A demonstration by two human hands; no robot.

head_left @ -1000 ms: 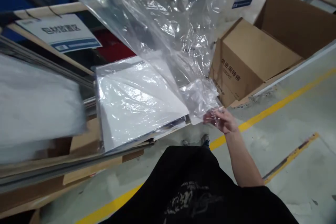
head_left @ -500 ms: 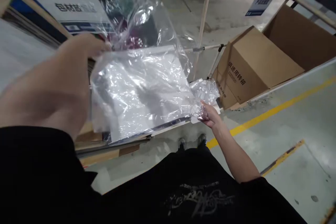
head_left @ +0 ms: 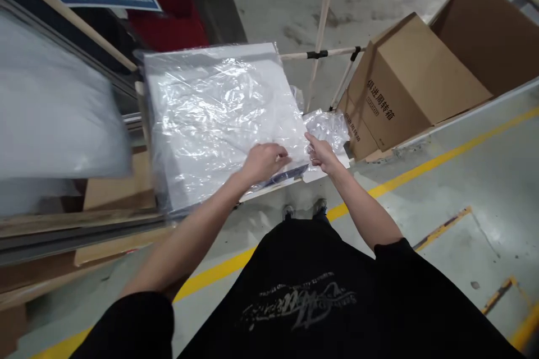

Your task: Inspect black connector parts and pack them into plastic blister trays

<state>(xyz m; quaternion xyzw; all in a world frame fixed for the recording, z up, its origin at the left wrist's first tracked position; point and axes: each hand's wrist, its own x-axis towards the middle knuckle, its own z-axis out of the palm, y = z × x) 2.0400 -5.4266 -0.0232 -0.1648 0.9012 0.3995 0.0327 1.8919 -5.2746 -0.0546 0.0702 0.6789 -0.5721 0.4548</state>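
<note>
A flat stack of white sheets (head_left: 210, 165) lies under a wrinkled clear plastic bag (head_left: 219, 87), with a dark edge showing at its front. My left hand (head_left: 264, 164) rests on the film near the front edge, fingers loosely bent and thumb apart. At the right front corner, my right hand (head_left: 322, 154) has its fingers curled against the edge of the film. Just beyond that hand lies a crumpled heap of clear plastic (head_left: 328, 128).
Brown cardboard boxes (head_left: 404, 78) stand at the right. A pipe frame (head_left: 322, 17) runs behind the stack. On the left are a white plastic-wrapped bundle (head_left: 54, 106) and flat cardboard (head_left: 122, 185). A yellow line (head_left: 400, 179) crosses the floor.
My left hand has come down from the upper left onto the front of the stack. The lifted film now lies flat over the sheets. My right hand stays near the right corner.
</note>
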